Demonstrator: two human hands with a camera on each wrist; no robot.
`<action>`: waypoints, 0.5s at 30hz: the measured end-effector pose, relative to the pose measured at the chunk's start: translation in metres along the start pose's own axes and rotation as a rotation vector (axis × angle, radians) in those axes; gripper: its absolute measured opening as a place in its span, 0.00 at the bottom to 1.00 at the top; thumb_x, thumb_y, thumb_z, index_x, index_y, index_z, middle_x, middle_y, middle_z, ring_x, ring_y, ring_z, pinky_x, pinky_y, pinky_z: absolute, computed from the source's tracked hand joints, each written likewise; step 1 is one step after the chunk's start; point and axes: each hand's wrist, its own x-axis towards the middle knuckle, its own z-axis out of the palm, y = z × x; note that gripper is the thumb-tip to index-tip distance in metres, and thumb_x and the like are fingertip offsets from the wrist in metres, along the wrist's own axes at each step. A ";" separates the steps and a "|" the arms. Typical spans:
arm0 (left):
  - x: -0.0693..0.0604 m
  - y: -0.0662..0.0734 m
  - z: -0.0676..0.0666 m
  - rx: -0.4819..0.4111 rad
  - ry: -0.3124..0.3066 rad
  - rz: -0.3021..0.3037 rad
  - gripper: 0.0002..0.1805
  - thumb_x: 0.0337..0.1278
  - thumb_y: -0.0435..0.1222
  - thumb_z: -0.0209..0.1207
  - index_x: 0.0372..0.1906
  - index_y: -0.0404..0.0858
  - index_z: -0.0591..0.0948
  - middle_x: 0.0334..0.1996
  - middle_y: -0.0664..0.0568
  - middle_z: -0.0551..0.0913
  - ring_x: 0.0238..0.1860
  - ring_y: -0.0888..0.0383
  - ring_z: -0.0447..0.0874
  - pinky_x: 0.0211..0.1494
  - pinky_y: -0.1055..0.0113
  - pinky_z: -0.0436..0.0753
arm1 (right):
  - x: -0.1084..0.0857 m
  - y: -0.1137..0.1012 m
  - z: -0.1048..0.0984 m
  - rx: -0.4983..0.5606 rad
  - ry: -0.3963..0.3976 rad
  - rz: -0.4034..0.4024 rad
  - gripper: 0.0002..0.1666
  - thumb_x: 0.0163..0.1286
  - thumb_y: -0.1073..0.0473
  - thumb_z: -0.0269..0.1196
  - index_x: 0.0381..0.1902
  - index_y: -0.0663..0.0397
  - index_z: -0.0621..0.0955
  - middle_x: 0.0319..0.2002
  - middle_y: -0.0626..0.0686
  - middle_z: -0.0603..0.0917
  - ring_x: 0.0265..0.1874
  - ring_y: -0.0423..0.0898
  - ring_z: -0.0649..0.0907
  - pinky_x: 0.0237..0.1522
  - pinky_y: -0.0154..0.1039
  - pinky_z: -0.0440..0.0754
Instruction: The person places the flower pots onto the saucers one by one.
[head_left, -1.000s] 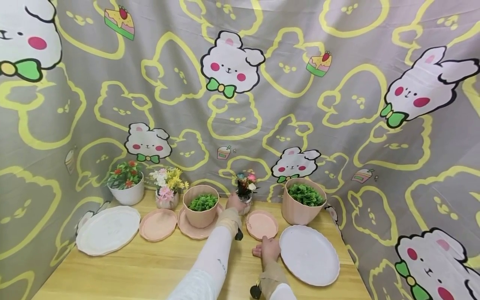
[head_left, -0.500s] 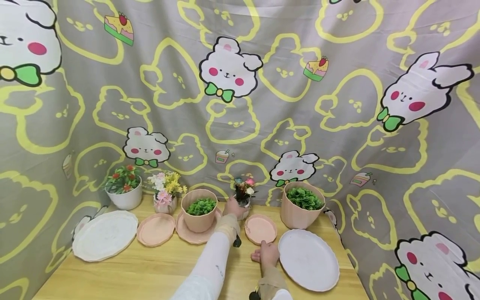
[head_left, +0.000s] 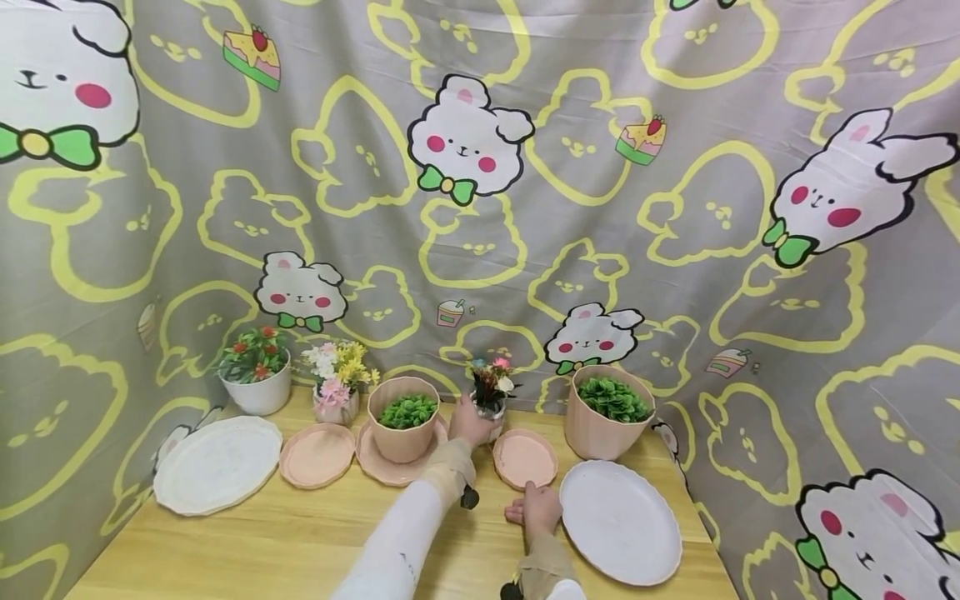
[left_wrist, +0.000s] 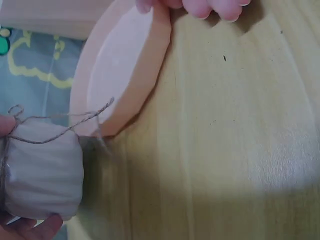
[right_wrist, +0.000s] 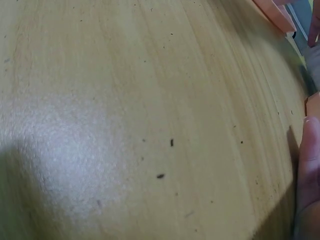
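My left hand grips a small white flower pot tied with twine, near the back of the table. Artificial flowers stand in this pot; they lie outside the left wrist view. Just to the right of the pot lies a small round pink saucer. My right hand pinches the saucer's near rim, its thumb over the edge in the left wrist view. The other fingertips of that hand hang low beside the saucer. Only a thumb of it shows in the right wrist view.
A pink pot of greenery sits on a pink saucer. At left are a second pink saucer, a white tray and two flower pots. To the right stand a larger pink pot and a white oval tray.
The left wrist and forearm have shifted slightly left and nearer, with the flower pot still in hand. The right hand stays at the saucer's rim. The head view has moved a little.
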 end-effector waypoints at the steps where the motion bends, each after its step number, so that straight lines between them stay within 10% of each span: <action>1: -0.002 0.003 -0.002 -0.014 0.008 0.003 0.52 0.39 0.44 0.75 0.69 0.30 0.62 0.60 0.31 0.73 0.57 0.34 0.77 0.60 0.45 0.79 | 0.000 0.000 0.000 0.002 -0.001 0.003 0.15 0.70 0.62 0.48 0.36 0.75 0.71 0.15 0.62 0.83 0.09 0.47 0.83 0.16 0.41 0.85; 15: -0.032 0.029 -0.004 -0.037 -0.007 0.215 0.43 0.40 0.43 0.73 0.60 0.25 0.68 0.51 0.32 0.78 0.51 0.38 0.80 0.55 0.47 0.81 | -0.003 0.000 -0.001 0.026 -0.012 -0.014 0.14 0.68 0.63 0.48 0.34 0.74 0.71 0.13 0.59 0.82 0.08 0.47 0.83 0.15 0.42 0.85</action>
